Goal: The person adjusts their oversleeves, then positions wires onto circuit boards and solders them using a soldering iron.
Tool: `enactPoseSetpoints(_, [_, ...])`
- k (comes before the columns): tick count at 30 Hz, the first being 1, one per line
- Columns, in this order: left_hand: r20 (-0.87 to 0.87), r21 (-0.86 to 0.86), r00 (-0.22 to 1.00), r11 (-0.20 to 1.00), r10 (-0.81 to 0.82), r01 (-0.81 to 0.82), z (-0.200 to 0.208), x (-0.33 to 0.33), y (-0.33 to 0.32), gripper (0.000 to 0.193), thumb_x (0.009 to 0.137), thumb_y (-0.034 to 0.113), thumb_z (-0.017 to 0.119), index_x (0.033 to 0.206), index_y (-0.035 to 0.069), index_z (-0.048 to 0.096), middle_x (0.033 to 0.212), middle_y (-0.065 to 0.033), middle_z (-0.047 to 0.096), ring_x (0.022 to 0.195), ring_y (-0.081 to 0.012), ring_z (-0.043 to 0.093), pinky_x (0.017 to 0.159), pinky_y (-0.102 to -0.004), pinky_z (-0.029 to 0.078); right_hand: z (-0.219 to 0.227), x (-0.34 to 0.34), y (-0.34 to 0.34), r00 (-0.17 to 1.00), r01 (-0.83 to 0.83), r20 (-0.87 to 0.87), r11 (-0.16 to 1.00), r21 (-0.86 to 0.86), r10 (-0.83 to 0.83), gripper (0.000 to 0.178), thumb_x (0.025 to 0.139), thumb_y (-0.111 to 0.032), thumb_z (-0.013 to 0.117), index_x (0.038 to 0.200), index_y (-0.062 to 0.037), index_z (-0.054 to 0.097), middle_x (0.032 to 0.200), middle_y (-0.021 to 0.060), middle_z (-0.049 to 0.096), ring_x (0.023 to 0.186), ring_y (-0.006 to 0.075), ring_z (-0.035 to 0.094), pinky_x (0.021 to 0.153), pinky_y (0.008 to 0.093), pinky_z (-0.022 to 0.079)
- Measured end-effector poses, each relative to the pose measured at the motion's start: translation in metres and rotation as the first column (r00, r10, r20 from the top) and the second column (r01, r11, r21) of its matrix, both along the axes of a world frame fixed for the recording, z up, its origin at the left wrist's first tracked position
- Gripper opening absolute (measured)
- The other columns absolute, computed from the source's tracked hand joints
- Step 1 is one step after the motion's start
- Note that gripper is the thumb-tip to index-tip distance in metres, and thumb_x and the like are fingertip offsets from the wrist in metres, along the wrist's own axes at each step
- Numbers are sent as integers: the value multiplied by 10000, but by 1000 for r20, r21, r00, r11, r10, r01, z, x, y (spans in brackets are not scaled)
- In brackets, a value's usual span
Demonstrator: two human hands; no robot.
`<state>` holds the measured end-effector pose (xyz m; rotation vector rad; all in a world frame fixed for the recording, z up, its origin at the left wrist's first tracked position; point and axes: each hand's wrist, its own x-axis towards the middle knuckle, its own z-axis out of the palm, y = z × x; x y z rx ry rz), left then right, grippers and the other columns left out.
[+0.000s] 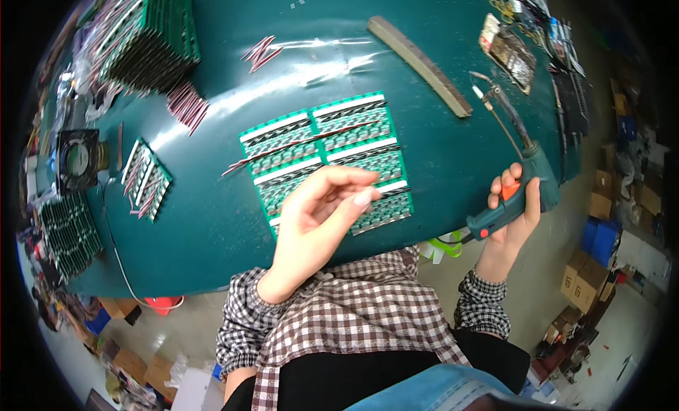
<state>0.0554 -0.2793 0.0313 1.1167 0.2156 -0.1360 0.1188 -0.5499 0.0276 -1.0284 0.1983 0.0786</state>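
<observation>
My left hand (315, 224) hovers over the near part of two green circuit-board panels (286, 172) lying side by side. Its fingers curl loosely, thumb and index tips apart, and nothing shows between them. A thin red-and-black wire (304, 144) lies slantwise across both panels. In my right hand (515, 209) is a green soldering gun (539, 181) with an orange trigger, gripped by the handle right of the panels. Its metal tip and thin feed tube point to the far side of the table. My left hand hides part of the left panel.
A tall stack of wired boards (159, 47) stands far left, with red wires (189, 107) beside it. Smaller boards (147, 179), more stacked boards (71, 234) and a black fan (78, 160) sit at left. A long bar (421, 66) and a stained tray (508, 54) lie far right.
</observation>
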Motion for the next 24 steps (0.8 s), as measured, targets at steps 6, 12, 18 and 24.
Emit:
enactPoseSetpoints(6, [-16,-74,992,989,125,-126,-11,9,-3,205,874,44,568,1066,-26,559,1028,-86,598,881,-126,589,751,-243,476,-14,-13,26,966,-211,-100,953,219,237,370,916,-345,487,962,22,471,781,97,546,710,213,590,479,248,513])
enactPoseSetpoints(12, [0,-129,989,981,147,-145,-17,8,3,198,880,53,561,1063,-22,561,961,-93,612,812,-106,575,734,-238,470,-13,-15,44,948,-255,-146,948,191,284,367,913,-350,496,941,16,486,729,79,528,625,183,549,460,247,478])
enactPoseSetpoints(18, [-13,-126,989,981,145,-145,-19,8,5,183,880,50,557,1048,-23,565,966,-84,610,830,-119,582,744,-245,478,-11,-14,47,957,-232,-147,965,124,249,354,913,-338,499,934,15,491,673,58,494,580,172,529,460,247,469])
enactPoseSetpoints(24, [-83,-44,991,993,110,-114,-18,8,9,188,876,44,568,1053,-19,557,1006,-72,591,922,-126,589,771,-240,493,3,-4,28,988,-152,-9,980,-133,152,331,913,-295,513,977,27,475,701,52,474,647,158,526,512,240,490])
